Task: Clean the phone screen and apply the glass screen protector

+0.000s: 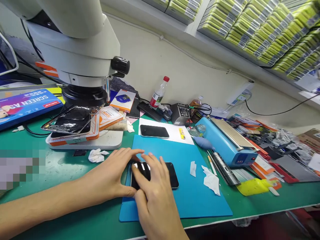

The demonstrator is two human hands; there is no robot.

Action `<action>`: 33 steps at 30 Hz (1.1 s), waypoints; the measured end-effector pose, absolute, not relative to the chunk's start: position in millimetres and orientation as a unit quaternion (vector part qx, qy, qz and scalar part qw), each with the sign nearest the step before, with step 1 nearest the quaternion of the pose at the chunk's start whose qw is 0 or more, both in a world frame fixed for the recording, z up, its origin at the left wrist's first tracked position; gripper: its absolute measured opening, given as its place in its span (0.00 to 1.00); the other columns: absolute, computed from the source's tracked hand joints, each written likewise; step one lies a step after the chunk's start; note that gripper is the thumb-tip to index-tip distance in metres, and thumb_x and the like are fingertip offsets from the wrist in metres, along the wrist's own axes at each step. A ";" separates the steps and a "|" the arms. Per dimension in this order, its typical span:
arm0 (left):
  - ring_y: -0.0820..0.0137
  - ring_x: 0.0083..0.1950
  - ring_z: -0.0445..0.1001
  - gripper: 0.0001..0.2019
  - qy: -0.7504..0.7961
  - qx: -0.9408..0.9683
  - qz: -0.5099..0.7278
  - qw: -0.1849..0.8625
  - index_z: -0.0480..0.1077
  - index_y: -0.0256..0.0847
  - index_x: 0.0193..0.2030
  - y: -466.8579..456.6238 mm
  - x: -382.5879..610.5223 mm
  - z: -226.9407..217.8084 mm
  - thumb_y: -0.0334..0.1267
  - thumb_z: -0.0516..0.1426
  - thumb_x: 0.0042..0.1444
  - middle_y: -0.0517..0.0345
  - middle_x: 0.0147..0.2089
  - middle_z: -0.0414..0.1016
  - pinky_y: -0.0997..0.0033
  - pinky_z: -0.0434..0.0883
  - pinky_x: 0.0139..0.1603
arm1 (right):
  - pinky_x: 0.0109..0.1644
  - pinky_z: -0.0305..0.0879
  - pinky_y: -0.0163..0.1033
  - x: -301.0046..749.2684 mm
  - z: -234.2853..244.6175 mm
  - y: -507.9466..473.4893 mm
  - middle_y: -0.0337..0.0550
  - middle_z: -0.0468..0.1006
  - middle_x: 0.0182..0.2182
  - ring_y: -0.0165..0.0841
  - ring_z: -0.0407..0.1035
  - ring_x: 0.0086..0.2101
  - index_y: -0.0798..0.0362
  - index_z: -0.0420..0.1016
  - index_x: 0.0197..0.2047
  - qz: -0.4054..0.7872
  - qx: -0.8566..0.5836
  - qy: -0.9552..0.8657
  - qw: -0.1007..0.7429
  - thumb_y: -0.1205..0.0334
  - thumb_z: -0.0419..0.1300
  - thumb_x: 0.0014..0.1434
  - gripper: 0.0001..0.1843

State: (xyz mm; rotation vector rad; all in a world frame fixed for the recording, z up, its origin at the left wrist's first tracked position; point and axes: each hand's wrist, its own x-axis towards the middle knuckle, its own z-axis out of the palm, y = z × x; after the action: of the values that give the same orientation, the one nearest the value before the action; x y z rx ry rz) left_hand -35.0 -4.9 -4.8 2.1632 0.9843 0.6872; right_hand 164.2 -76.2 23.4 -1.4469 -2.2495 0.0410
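A black phone (172, 176) lies face up on a blue mat (195, 196) at the front of the green table. My left hand (112, 175) rests beside the phone's left end, fingers stretched along its upper edge and thumb at its lower corner. My right hand (155, 196) lies over the phone's left half, fingers spread and pressing flat on the glass. Neither hand lifts the phone.
A white microscope (75, 50) stands at the left over a stack of phone parts (72, 123). A second black phone (154, 131) lies on white paper behind the mat. A blue machine (225, 141), paper scraps (211, 180), a yellow bottle (252, 186) and a water bottle (159, 93) lie to the right.
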 end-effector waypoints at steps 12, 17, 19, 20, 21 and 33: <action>0.51 0.67 0.68 0.37 0.379 0.838 0.233 0.315 0.61 0.59 0.70 -11.3 -33.6 10.7 0.43 0.71 0.57 0.56 0.65 0.71 0.47 0.67 0.67 | 0.47 0.75 0.48 249.3 31.2 -59.1 0.47 0.84 0.49 0.42 0.78 0.43 0.47 0.82 0.53 0.202 -0.720 -0.540 0.386 0.48 0.52 0.66 0.23; 0.51 0.64 0.70 0.36 0.371 0.843 0.257 0.291 0.63 0.56 0.69 -12.8 -32.1 10.1 0.41 0.70 0.56 0.55 0.63 0.73 0.49 0.68 0.65 | 0.41 0.71 0.44 235.2 33.0 -46.4 0.45 0.84 0.41 0.40 0.77 0.38 0.48 0.79 0.47 0.206 -0.720 -0.543 0.379 0.57 0.49 0.62 0.19; 0.51 0.63 0.71 0.36 0.369 0.844 0.256 0.293 0.64 0.56 0.69 -11.3 -32.4 10.1 0.42 0.71 0.56 0.55 0.62 0.74 0.49 0.69 0.64 | 0.41 0.70 0.44 234.2 34.0 -41.9 0.44 0.84 0.39 0.40 0.77 0.38 0.47 0.78 0.44 0.201 -0.721 -0.545 0.378 0.59 0.49 0.60 0.17; 0.51 0.63 0.71 0.36 0.368 0.844 0.252 0.296 0.63 0.57 0.69 -10.3 -32.7 10.3 0.43 0.71 0.56 0.56 0.62 0.74 0.50 0.69 0.64 | 0.41 0.69 0.44 234.1 34.4 -39.8 0.43 0.83 0.38 0.40 0.76 0.37 0.47 0.77 0.44 0.196 -0.721 -0.546 0.379 0.60 0.49 0.59 0.17; 0.51 0.63 0.71 0.37 0.368 0.845 0.248 0.300 0.63 0.57 0.69 -9.3 -33.0 10.4 0.44 0.72 0.56 0.56 0.61 0.74 0.50 0.69 0.63 | 0.41 0.69 0.44 234.1 34.4 -37.9 0.43 0.83 0.37 0.40 0.76 0.37 0.47 0.77 0.43 0.191 -0.722 -0.547 0.379 0.60 0.49 0.58 0.17; 0.53 0.64 0.70 0.38 0.371 0.847 0.225 0.307 0.61 0.59 0.70 -9.8 -33.8 11.3 0.46 0.73 0.56 0.58 0.62 0.73 0.50 0.67 0.65 | 0.41 0.68 0.44 229.5 26.2 -37.0 0.45 0.82 0.39 0.42 0.77 0.40 0.47 0.74 0.43 0.134 -0.725 -0.574 0.357 0.59 0.46 0.64 0.16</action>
State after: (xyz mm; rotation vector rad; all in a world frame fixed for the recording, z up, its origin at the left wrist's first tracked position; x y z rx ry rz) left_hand -33.8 -9.8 11.3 2.2403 0.9824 0.5952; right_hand 229.5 -37.0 26.2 -1.8704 -1.4805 0.3466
